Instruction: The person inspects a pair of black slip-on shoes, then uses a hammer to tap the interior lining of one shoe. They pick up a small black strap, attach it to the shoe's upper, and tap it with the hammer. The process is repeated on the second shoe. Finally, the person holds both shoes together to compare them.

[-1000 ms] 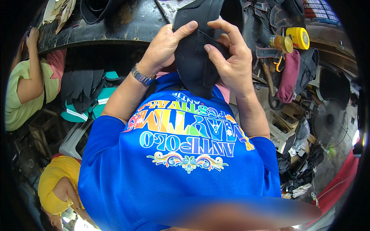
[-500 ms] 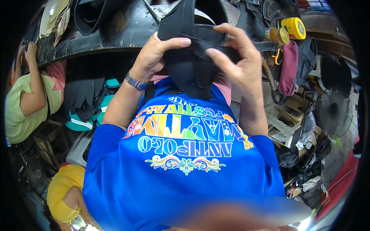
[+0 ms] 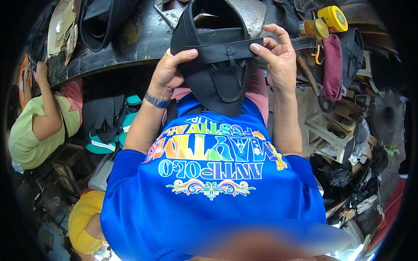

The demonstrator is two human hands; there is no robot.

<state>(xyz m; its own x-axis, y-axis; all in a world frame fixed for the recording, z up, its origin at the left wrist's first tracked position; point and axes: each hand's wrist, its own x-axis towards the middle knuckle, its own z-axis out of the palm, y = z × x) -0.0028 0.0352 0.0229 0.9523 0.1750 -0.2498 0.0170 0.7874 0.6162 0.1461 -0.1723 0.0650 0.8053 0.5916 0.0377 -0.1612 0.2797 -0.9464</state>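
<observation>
A black leather shoe upper point(image 3: 198, 80) hangs in front of my lap, with its rounded opening at the top and its tapered end toward my shirt. A flat black strap point(image 3: 213, 53) lies straight across it, and a narrow tab and a curved stitched edge show below the strap. My left hand point(image 3: 170, 71) grips the upper's left side, thumb on top and fingers hidden behind. At the strap's right end, my right hand point(image 3: 278, 61) pinches it between thumb and fingers, with the index finger raised.
The dark worktable point(image 3: 126, 56) curves beyond my hands, with another black piece point(image 3: 93, 39) on it. A yellow tub point(image 3: 333, 18), a jar point(image 3: 317, 29) and a maroon pouch point(image 3: 332, 69) sit to the right. Co-workers in green point(image 3: 37, 130) and yellow point(image 3: 85, 222) are at the left.
My right hand has moved from over the upper to the strap's right end. The strap now lies stretched flat across, and the upper's opening and stitched edge show more fully.
</observation>
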